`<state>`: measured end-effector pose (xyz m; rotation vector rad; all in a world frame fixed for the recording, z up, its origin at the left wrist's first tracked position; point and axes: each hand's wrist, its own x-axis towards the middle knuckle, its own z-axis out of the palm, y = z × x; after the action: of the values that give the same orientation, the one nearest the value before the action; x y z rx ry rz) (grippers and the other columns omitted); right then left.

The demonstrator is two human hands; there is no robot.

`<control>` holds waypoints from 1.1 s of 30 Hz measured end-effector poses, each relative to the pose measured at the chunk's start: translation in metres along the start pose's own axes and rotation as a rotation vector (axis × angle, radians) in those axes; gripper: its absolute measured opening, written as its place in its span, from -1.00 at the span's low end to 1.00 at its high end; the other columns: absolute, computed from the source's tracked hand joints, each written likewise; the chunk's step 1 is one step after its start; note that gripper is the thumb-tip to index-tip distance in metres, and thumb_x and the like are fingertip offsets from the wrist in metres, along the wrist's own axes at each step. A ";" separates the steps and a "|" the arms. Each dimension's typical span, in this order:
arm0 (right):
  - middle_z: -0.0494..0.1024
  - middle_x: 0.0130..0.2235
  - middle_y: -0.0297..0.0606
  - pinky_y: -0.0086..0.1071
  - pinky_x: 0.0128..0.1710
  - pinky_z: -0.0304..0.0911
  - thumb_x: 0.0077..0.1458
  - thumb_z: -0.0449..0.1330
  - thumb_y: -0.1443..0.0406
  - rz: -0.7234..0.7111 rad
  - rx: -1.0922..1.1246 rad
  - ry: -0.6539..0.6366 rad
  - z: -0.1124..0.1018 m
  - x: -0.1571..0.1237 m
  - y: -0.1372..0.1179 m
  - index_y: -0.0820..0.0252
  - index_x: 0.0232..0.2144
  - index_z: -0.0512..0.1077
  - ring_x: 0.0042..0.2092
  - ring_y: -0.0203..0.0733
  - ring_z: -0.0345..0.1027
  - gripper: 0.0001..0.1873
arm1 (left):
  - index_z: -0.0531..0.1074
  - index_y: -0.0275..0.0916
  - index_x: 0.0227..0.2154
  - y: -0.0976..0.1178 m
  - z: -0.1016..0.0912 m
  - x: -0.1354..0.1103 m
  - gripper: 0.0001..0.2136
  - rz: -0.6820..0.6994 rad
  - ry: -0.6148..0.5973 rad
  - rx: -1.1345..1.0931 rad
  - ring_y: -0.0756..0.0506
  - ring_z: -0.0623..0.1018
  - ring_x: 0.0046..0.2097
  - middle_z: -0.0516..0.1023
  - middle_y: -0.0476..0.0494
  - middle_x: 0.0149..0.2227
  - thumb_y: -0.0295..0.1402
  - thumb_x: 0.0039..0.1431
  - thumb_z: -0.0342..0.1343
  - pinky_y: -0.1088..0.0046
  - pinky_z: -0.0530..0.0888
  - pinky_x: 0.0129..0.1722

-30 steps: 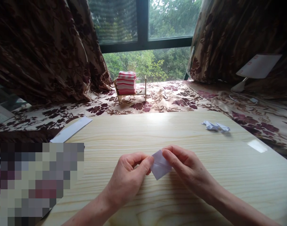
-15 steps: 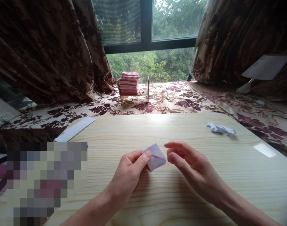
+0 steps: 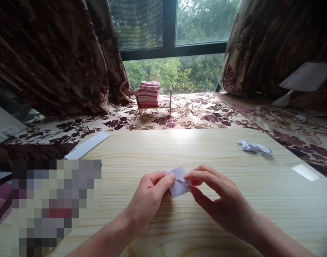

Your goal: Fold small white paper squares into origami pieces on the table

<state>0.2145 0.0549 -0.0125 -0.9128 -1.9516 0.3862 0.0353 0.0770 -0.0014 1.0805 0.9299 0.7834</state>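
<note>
A small square of folded white paper is held above the wooden table, with a crease or slit running across its middle. My left hand is closed on its left corner, thumb on top and fingers underneath. At the right corner, my right hand has its index fingertip on the paper's face and its thumb at the edge, closing on that corner. The undersides of the paper and some fingertips are hidden. Two folded white paper pieces lie at the table's far right.
A long white paper strip rests at the table's far left edge. Pixelated blur covers an area at the lower left. Behind the table, a small wooden stand carries stacked pink-and-white cloths. A white lamp stands at right.
My right hand has moved left, from just beside the paper onto its right corner. My left hand keeps its hold. The whole view has shifted slightly.
</note>
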 end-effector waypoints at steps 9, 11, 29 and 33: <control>0.43 -0.34 -0.25 -0.42 -0.37 0.29 0.12 0.08 0.53 -0.016 -0.013 0.011 0.001 0.002 0.001 0.20 -0.22 0.37 -0.32 -0.29 0.31 -0.78 | 0.42 -0.31 -0.55 0.001 0.001 0.000 -0.72 0.014 0.004 0.052 0.00 0.28 -0.40 0.30 -0.02 -0.53 -0.20 0.13 0.08 0.43 0.29 -0.26; 0.44 -0.35 -0.25 -0.43 -0.37 0.29 0.12 0.08 0.52 -0.018 -0.010 0.003 0.001 0.002 0.001 0.20 -0.24 0.37 -0.33 -0.29 0.32 -0.79 | 0.42 -0.32 -0.56 0.001 0.002 0.000 -0.71 0.011 0.024 0.073 -0.01 0.29 -0.40 0.31 -0.02 -0.54 -0.19 0.11 0.10 0.45 0.27 -0.29; 0.44 -0.39 -0.25 -0.42 -0.42 0.28 0.15 0.07 0.45 0.059 -0.034 -0.027 -0.003 0.002 0.002 0.19 -0.30 0.40 -0.37 -0.28 0.33 -0.87 | 0.46 -0.33 -0.54 0.004 0.006 -0.002 -0.72 0.044 0.032 0.240 -0.01 0.33 -0.41 0.42 -0.05 -0.51 -0.21 0.12 0.06 0.50 0.23 -0.40; 0.42 -0.42 -0.27 -0.42 -0.44 0.25 0.15 0.08 0.43 0.099 -0.016 -0.025 -0.003 0.003 0.000 0.20 -0.33 0.41 -0.40 -0.28 0.31 -0.88 | 0.48 -0.33 -0.51 0.005 0.008 -0.003 -0.74 0.066 0.018 0.278 -0.03 0.34 -0.38 0.43 -0.07 -0.48 -0.23 0.13 0.06 0.50 0.24 -0.40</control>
<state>0.2162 0.0566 -0.0092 -1.0215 -1.9398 0.4418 0.0413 0.0730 0.0051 1.3535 1.0443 0.7323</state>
